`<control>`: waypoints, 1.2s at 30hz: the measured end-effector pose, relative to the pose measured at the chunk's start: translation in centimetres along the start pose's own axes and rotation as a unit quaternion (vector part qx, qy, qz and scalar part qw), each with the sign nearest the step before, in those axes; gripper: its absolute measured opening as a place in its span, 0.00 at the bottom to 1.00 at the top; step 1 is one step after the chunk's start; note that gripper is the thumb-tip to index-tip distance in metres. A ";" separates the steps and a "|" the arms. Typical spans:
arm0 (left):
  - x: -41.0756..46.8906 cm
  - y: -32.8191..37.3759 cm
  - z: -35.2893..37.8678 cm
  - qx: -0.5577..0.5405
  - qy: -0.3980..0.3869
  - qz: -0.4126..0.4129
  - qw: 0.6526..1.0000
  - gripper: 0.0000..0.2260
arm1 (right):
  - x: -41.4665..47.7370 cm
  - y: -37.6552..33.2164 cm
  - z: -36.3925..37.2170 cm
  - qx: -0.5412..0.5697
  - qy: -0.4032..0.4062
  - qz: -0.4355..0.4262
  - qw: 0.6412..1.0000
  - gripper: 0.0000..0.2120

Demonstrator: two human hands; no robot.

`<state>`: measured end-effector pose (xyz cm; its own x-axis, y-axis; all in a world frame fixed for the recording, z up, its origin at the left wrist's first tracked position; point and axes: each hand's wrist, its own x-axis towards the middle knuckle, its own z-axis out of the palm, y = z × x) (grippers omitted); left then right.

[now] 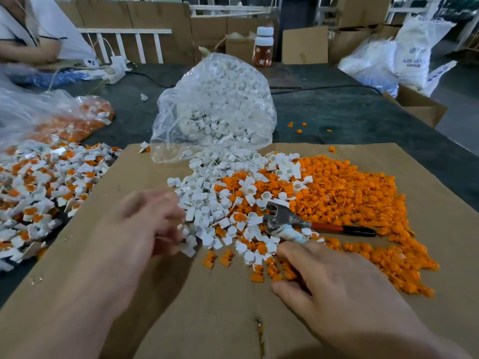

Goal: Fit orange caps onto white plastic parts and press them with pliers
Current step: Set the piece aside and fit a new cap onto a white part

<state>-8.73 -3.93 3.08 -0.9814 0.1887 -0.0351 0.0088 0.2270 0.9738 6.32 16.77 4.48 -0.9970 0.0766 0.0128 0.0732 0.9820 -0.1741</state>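
Note:
A heap of white plastic parts (204,200) spills from a clear bag onto the cardboard sheet (220,307). To its right lies a wide pile of orange caps (350,193). Pliers (287,218) with red and black handles lie on top where the two piles meet, with no hand on them. My left hand (147,224), blurred, reaches into the near left edge of the white heap with curled fingers; what it holds is unclear. My right hand (326,278) rests among scattered orange caps just below the pliers, fingers spread and touching them.
A pile of fitted white-and-orange pieces (39,187) lies at the left, partly under a plastic bag (33,112). The clear bag of white parts (220,104) stands behind the cardboard. Another person (28,29) sits at the far left. Cardboard boxes (417,104) and sacks stand at the right.

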 end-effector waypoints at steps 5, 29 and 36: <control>-0.6 -1.5 -0.5 0.420 0.032 0.151 0.894 0.17 | 0.1 0.2 0.2 0.001 0.000 -0.005 1.000 0.14; -1.7 -1.5 1.9 0.429 -0.102 0.292 0.849 0.12 | 0.4 0.7 0.8 0.363 0.076 0.056 0.927 0.03; -1.8 -1.4 2.4 0.397 -0.112 0.317 0.854 0.03 | 0.4 0.5 1.2 0.498 0.000 0.067 0.864 0.06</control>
<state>-6.49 -2.32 1.22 -0.6698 0.6727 0.3143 0.7400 0.5703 0.3565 5.89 17.13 3.22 -0.9813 0.1778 -0.0739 0.1299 0.3276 -0.9359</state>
